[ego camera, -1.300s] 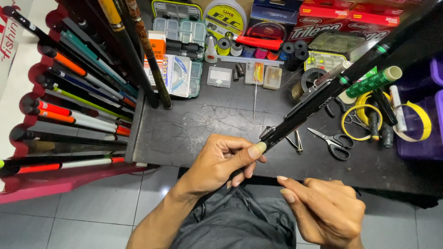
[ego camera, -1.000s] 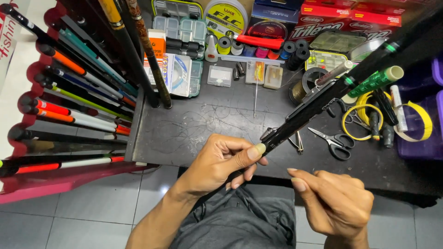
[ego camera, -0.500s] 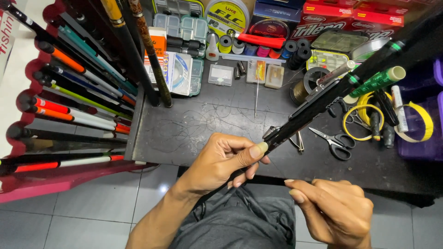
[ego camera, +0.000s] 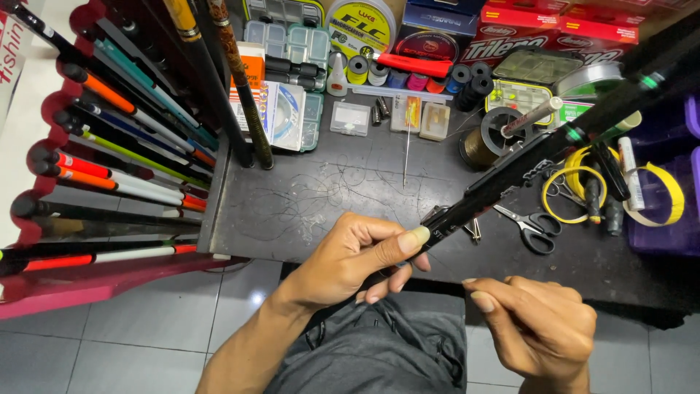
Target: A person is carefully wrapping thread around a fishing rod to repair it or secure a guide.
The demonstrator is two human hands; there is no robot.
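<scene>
Fishing rod (ego camera: 539, 157), black, slender: lower end held in the left hand (ego camera: 350, 259), thumb laid along the shaft, fingers wrapped beneath. Long axis runs diagonally, from the grip near the table's front edge up and rightward over the worktop to the upper right corner of the view. Green bands show near the far part.

Right hand (ego camera: 536, 325): below and right of the rod's butt, just apart from it, fingers loosely curled with thumb and forefinger pinched narrow; whether they hold anything cannot be told.

Dark table (ego camera: 313, 197): bare patch in front of the left hand, strewn with fine line. Scissors (ego camera: 529, 230) lie beneath the rod. Rack of rods (ego camera: 109, 146) borders the left edge; tackle boxes (ego camera: 288, 51) and spools (ego camera: 467, 76) crowd the back.
</scene>
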